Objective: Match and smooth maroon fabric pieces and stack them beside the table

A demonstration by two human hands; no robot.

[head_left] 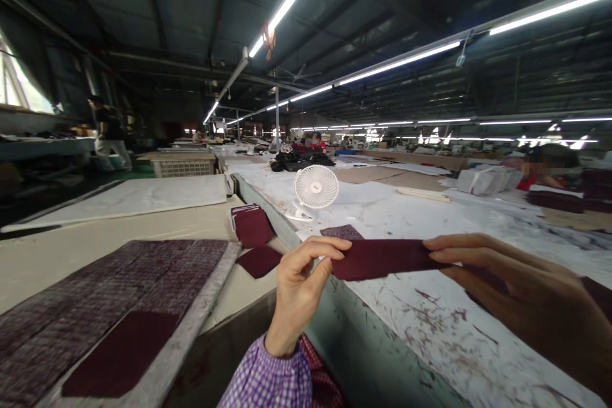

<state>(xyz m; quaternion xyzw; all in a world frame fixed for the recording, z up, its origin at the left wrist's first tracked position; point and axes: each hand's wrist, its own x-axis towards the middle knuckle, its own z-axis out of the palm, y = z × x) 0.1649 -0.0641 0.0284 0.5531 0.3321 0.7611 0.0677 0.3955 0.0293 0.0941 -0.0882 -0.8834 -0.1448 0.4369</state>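
Observation:
A dark maroon fabric piece (382, 259) is stretched between my two hands above the edge of the white table. My left hand (306, 280) pinches its left end between thumb and fingers. At the other end my right hand (516, 293) grips it, fingers along the top edge and the thumb partly hidden. Just behind the cloth lies a speckled fabric piece (340, 231). To the left, a stack of maroon pieces (252, 226) sits on the beige surface, with a single maroon piece (259, 261) in front of it.
Speckled maroon panels (138, 274) lie at the left with a plain maroon piece (122, 354) on them. A small white fan (315, 187) stands on the white table (382, 204), which carries scattered thread scraps. Another person (549, 166) is at the right; one (108, 134) stands far left.

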